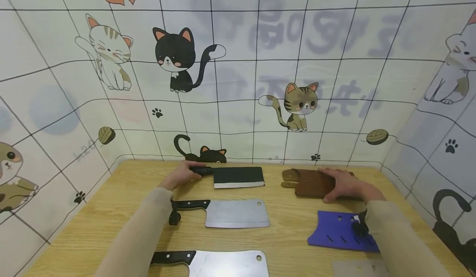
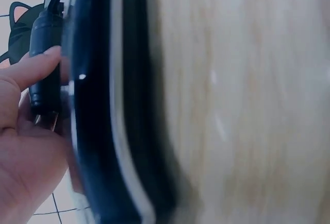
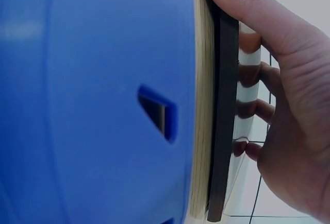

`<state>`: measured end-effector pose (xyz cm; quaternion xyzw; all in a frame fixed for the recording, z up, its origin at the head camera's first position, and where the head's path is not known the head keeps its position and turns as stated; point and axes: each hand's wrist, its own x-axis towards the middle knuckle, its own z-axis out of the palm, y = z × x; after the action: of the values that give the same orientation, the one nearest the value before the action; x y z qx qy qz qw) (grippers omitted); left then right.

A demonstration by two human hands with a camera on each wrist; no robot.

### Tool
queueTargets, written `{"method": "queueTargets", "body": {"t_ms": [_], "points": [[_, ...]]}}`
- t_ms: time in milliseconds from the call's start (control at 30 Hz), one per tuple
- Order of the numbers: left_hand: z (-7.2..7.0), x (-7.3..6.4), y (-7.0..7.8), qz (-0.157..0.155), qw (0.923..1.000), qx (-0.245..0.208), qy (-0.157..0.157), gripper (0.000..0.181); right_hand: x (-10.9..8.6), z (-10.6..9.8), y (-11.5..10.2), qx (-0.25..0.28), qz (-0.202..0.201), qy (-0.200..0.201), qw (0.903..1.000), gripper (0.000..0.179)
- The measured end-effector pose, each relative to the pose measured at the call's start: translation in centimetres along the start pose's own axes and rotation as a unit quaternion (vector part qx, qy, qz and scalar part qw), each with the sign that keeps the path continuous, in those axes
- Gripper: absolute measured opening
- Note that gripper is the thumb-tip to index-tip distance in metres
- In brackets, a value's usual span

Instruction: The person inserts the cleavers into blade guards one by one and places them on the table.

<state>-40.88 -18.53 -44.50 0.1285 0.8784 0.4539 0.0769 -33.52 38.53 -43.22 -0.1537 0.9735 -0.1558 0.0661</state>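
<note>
At the back left of the table, my left hand (image 1: pixel 183 174) holds the black handle of a cleaver (image 1: pixel 238 175) with a dark blade and a pale edge. The left wrist view shows the thumb lying across that handle (image 2: pixel 45 85). On the right, my right hand (image 1: pixel 346 185) grips a brown leather knife sheath (image 1: pixel 310 184) from above, fingers at its far side and thumb at its near side. Two short straps stick out at the sheath's left end. In the right wrist view the sheath shows as a dark edge (image 3: pixel 223 105) beside the thumb.
A steel cleaver (image 1: pixel 238 214) lies below the left hand, and a second steel cleaver (image 1: pixel 228 264) is cut off at the front. Under the right forearm is a blue slotted blade guard (image 1: pixel 331 231). A pale flat piece (image 1: pixel 357 268) lies nearer. A cat-printed curtain (image 1: pixel 238 115) surrounds the table.
</note>
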Motion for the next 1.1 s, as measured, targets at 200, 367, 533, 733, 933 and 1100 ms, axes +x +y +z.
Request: {"method": "queueTargets", "body": {"t_ms": [200, 367, 533, 733, 933, 1100], "points": [[-0.6, -0.9, 0.0, 0.010, 0.9984, -0.048, -0.027, 0.051, 0.0, -0.2, -0.6, -0.014, 0.008, 0.002, 0.9999, 0.118], [-0.8, -1.7, -0.1, 0.004, 0.9964, -0.078, -0.032, 0.049, 0.2, 0.0, -1.0, -0.010, 0.007, 0.002, 0.9999, 0.119], [-0.9, -2.0, 0.0, 0.011, 0.9955, -0.092, -0.020, 0.047, 0.4, 0.2, -1.1, 0.003, 0.006, 0.009, 0.9999, 0.120], [-1.2, -2.0, 0.1, 0.026, 0.9931, -0.114, -0.012, 0.048, 0.4, 0.2, -1.5, -0.004, -0.009, 0.022, 0.9997, 0.119], [-1.3, -2.1, 0.4, 0.028, 0.9912, -0.129, -0.010, 0.048, 0.5, 0.0, -2.6, -0.013, -0.011, 0.033, 0.9993, 0.118], [-1.1, -2.4, 1.0, 0.028, 0.9934, -0.111, -0.002, 0.049, 0.7, 0.2, -3.0, -0.004, -0.004, 0.025, 0.9997, 0.115]]}}
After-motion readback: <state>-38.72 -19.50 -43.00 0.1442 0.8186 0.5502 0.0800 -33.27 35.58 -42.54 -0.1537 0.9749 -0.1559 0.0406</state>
